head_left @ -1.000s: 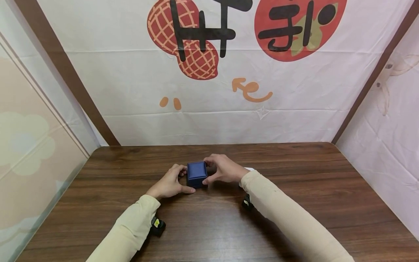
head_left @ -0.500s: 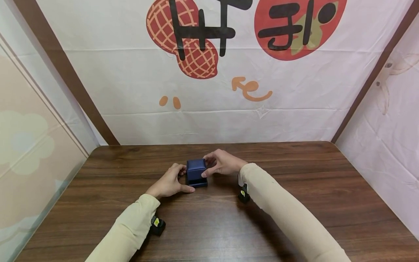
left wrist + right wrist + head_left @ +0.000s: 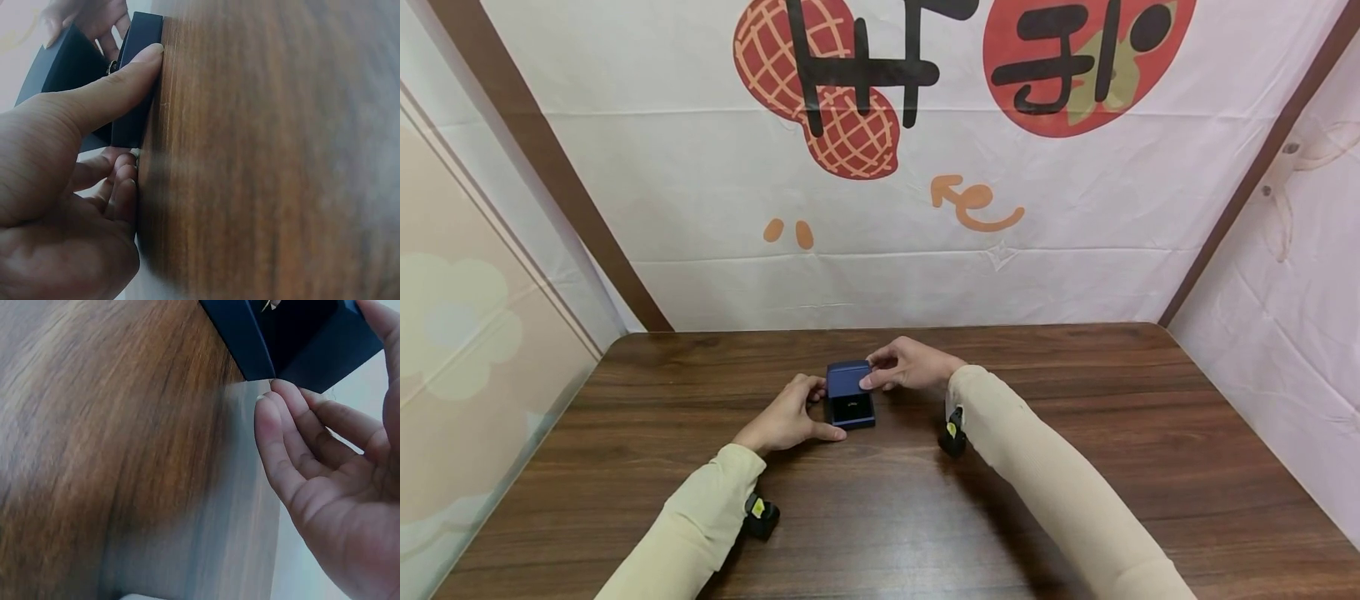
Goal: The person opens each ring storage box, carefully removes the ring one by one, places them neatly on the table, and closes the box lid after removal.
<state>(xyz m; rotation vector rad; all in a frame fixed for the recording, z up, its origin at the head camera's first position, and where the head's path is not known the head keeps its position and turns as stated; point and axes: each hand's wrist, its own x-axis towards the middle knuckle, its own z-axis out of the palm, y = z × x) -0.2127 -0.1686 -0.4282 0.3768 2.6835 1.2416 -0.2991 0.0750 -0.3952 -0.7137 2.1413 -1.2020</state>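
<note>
A dark blue ring box [image 3: 854,423] stands on the table near its far side, its lid [image 3: 846,382] raised. A small gold-coloured ring [image 3: 852,404] sits in the black lining; part of it also shows in the left wrist view [image 3: 112,67]. My left hand [image 3: 786,419] holds the base from the left, thumb along its front face and fingers at the side. On the other side, my right hand [image 3: 917,365] grips the lid, with the thumb on its front edge and fingers around its right side.
The brown wood-grain table [image 3: 1075,450] has its far edge just beyond the hands. A white printed cloth [image 3: 715,208] hangs behind it. Black wrist cameras [image 3: 762,517] are strapped under both sleeves.
The lid has swung up and back with my right hand, and the inside with the ring now shows. My left hand has stayed at the base.
</note>
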